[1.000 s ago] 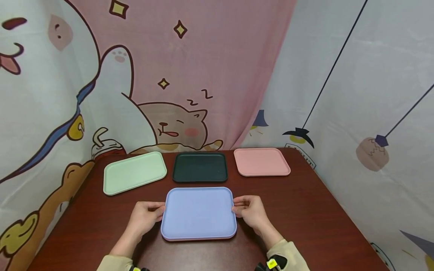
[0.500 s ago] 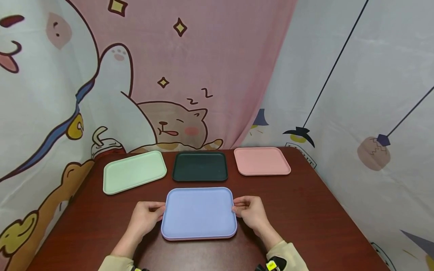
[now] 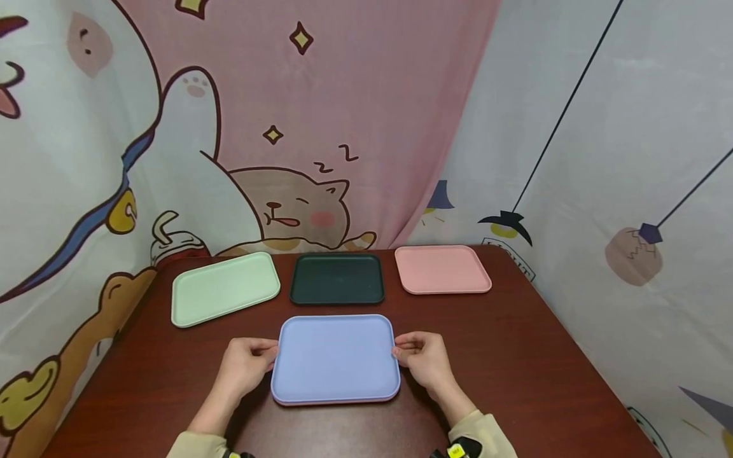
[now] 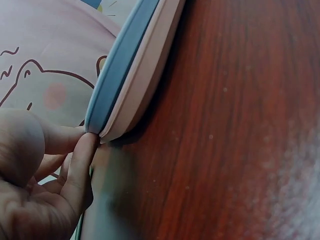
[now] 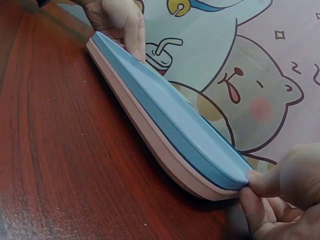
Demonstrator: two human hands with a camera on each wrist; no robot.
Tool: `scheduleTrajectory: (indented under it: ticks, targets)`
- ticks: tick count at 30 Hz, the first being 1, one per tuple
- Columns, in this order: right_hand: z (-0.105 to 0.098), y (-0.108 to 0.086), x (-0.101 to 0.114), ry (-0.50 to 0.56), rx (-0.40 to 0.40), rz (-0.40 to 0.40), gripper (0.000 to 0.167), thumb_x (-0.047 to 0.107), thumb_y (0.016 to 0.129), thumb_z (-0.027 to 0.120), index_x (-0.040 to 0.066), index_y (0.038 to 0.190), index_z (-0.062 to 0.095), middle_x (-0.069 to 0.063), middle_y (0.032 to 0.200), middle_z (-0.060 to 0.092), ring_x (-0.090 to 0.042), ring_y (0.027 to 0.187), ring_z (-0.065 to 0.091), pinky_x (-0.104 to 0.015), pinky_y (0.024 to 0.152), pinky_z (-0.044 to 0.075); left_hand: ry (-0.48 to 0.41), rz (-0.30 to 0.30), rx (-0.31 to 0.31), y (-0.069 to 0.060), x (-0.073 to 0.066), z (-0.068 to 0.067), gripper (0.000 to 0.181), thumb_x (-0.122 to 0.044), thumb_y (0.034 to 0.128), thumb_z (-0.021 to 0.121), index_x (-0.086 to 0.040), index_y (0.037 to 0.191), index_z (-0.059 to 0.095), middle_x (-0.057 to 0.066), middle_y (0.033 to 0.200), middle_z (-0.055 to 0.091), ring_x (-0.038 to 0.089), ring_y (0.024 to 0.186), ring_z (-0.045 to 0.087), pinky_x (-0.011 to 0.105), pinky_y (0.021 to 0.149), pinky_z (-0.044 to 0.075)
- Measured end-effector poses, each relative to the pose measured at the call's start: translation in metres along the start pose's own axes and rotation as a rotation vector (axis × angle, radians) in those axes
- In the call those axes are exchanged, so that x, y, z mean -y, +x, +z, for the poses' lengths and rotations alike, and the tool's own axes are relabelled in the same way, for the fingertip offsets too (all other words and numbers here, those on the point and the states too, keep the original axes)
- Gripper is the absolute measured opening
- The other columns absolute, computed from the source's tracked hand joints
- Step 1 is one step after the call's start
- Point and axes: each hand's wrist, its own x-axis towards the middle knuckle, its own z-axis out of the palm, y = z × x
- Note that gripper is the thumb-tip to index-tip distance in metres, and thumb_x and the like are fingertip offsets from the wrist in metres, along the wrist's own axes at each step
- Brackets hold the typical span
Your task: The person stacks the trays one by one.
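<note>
Between left hand [image 3: 243, 366] and right hand [image 3: 425, 359] lies the blue tray [image 3: 335, 357]; ends pinched.

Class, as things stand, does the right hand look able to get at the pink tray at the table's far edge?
Probably yes, after letting go: the right hand pinches the edge of the blue tray, but only bare tabletop shows between that hand and the pink tray.

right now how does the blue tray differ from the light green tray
The blue tray sits straight, stacked on a pink tray; the light green tray lies slanted, farther back. The left hand and right hand pinch the blue tray's ends; neither touches the light green tray. Both trays are round-cornered rectangles with raised rims.
</note>
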Motion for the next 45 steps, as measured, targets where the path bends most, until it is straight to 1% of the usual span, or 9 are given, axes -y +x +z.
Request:
scheduleTrajectory:
  ticks: [6, 12, 15, 22, 25, 30, 34, 40, 45]
  targets:
    - [0.0, 0.001, 0.0, 0.014, -0.008, 0.0, 0.017, -0.01, 0.086, 0.082, -0.011, 0.101, 0.075, -0.016, 0.087, 0.073, -0.021, 0.077, 0.072, -0.028, 0.067, 0.064, 0.0, -0.005, 0.001, 0.001, -0.001, 0.0, 0.013, 0.002, 0.0958, 0.073, 0.009, 0.105, 0.079, 0.021, 0.101, 0.076, 0.022, 0.08, 0.076, 0.03, 0.068, 0.065]
    - [0.0, 0.001, 0.001, 0.004, -0.016, 0.01, 0.015, -0.009, 0.087, 0.083, -0.008, 0.1, 0.076, -0.015, 0.087, 0.073, -0.024, 0.08, 0.072, -0.029, 0.068, 0.065, -0.007, -0.005, -0.008, 0.001, 0.0, 0.001, 0.013, 0.003, 0.0958, 0.072, 0.009, 0.105, 0.079, 0.02, 0.1, 0.077, 0.022, 0.081, 0.076, 0.029, 0.068, 0.065]
    - [0.0, 0.001, 0.002, 0.006, -0.015, 0.001, 0.015, -0.009, 0.086, 0.083, -0.009, 0.1, 0.076, -0.015, 0.087, 0.074, -0.025, 0.08, 0.072, -0.03, 0.067, 0.065, -0.01, -0.005, -0.011, 0.001, 0.0, 0.001, 0.013, 0.003, 0.0953, 0.072, 0.009, 0.105, 0.079, 0.02, 0.1, 0.077, 0.022, 0.081, 0.076, 0.029, 0.068, 0.065]
    - [-0.003, 0.006, 0.004, 0.021, 0.023, 0.001, 0.015, -0.008, 0.088, 0.081, -0.01, 0.103, 0.076, -0.016, 0.088, 0.074, -0.023, 0.079, 0.073, -0.033, 0.067, 0.066, 0.015, 0.003, 0.009, 0.004, -0.004, -0.003, 0.013, 0.002, 0.0952, 0.074, 0.009, 0.105, 0.08, 0.022, 0.1, 0.076, 0.023, 0.075, 0.076, 0.03, 0.065, 0.065]
    - [-0.006, 0.009, 0.007, 0.04, 0.033, -0.013, 0.016, -0.007, 0.09, 0.08, -0.012, 0.104, 0.075, -0.017, 0.089, 0.074, -0.026, 0.081, 0.074, -0.037, 0.069, 0.067, 0.01, -0.003, 0.023, 0.006, -0.007, -0.005, 0.014, 0.001, 0.0955, 0.074, 0.009, 0.106, 0.079, 0.022, 0.101, 0.076, 0.024, 0.076, 0.077, 0.032, 0.065, 0.066]
    - [-0.014, 0.016, 0.017, 0.056, 0.012, -0.03, 0.019, -0.007, 0.091, 0.078, -0.015, 0.106, 0.073, -0.019, 0.092, 0.074, -0.031, 0.084, 0.075, -0.04, 0.071, 0.067, 0.02, -0.002, 0.04, 0.016, -0.015, -0.007, 0.018, -0.003, 0.0958, 0.076, 0.008, 0.111, 0.078, 0.022, 0.105, 0.075, 0.026, 0.077, 0.077, 0.034, 0.066, 0.066]
    - [-0.017, 0.024, 0.025, 0.067, 0.022, -0.027, 0.022, -0.007, 0.091, 0.077, -0.018, 0.109, 0.072, -0.021, 0.095, 0.074, -0.032, 0.086, 0.076, -0.041, 0.072, 0.067, 0.052, 0.004, 0.047, 0.028, -0.023, -0.009, 0.02, -0.006, 0.096, 0.077, 0.006, 0.112, 0.079, 0.019, 0.102, 0.076, 0.024, 0.076, 0.077, 0.033, 0.065, 0.066]
    - [-0.018, 0.041, 0.033, 0.067, 0.039, -0.008, 0.024, -0.004, 0.093, 0.078, -0.016, 0.113, 0.072, -0.022, 0.097, 0.075, -0.03, 0.086, 0.077, -0.039, 0.074, 0.067, 0.109, 0.023, 0.062, 0.045, -0.03, -0.012, 0.023, -0.008, 0.097, 0.076, 0.006, 0.114, 0.078, 0.017, 0.096, 0.077, 0.026, 0.076, 0.077, 0.033, 0.064, 0.065]
    - [-0.017, 0.052, 0.035, 0.055, 0.051, -0.001, 0.025, -0.004, 0.094, 0.076, -0.016, 0.115, 0.071, -0.025, 0.101, 0.076, -0.031, 0.088, 0.077, -0.045, 0.079, 0.066, 0.159, 0.043, 0.088, 0.061, -0.034, -0.013, 0.025, -0.009, 0.0983, 0.074, 0.007, 0.117, 0.077, 0.016, 0.097, 0.078, 0.025, 0.079, 0.076, 0.034, 0.067, 0.064]
